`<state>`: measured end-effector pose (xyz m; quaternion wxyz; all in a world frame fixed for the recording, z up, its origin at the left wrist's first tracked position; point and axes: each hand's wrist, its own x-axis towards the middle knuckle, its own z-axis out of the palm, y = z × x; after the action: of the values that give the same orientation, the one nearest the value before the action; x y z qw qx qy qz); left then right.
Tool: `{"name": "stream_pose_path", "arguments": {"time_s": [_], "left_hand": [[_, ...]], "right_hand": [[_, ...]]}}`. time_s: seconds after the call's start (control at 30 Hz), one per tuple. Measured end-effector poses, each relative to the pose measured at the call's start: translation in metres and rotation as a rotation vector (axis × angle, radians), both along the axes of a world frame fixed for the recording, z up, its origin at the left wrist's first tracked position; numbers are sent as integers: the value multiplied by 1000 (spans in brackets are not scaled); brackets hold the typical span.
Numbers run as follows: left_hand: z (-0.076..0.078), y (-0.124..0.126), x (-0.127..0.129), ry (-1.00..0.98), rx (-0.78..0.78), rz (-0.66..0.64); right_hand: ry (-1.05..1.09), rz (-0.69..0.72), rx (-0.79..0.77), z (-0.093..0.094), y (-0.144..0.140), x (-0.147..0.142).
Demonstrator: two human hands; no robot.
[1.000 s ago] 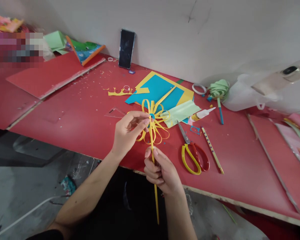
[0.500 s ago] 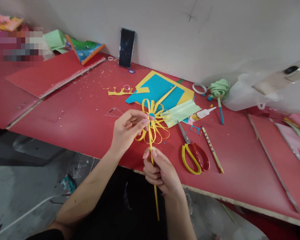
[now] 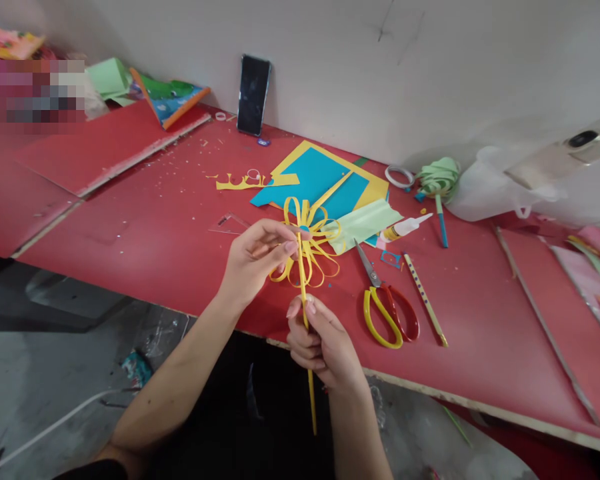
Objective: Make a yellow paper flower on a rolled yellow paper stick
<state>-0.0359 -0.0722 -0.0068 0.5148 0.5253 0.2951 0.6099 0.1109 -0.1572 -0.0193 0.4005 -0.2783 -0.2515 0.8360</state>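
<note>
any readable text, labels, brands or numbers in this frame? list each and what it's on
None readable.
Glue bottle: label too small and blurred to read.
Phone leaning on the wall: screen dark, no text.
Pixelated patch at the upper left: nothing legible.
Scissors, dotted stick and coloured paper sheets: no print visible.
Yellow paper flower, held by the left hand and right hand: no writing.

Right hand [image 3: 325, 347] gripped around yellow stick [image 3: 305, 300], left hand [image 3: 253, 260] pinching the yellow paper flower [image 3: 310, 243] at the stick's top, scissors [image 3: 387, 303] right of the flower on red tabletop [image 3: 155, 227], glue bottle [image 3: 405, 229] beyond the scissors, phone [image 3: 253, 96] against the wall behind the flower.
</note>
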Motion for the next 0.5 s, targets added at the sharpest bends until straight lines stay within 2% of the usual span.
{"name": "stream_pose_path", "arguments": {"time_s": [0.3, 0.5], "left_hand": [[1, -2, 1, 65, 34, 33], [5, -7, 4, 152, 116, 155]], "right_hand": [[20, -11, 6, 0, -1, 0], [14, -12, 2, -1, -1, 0]]}}
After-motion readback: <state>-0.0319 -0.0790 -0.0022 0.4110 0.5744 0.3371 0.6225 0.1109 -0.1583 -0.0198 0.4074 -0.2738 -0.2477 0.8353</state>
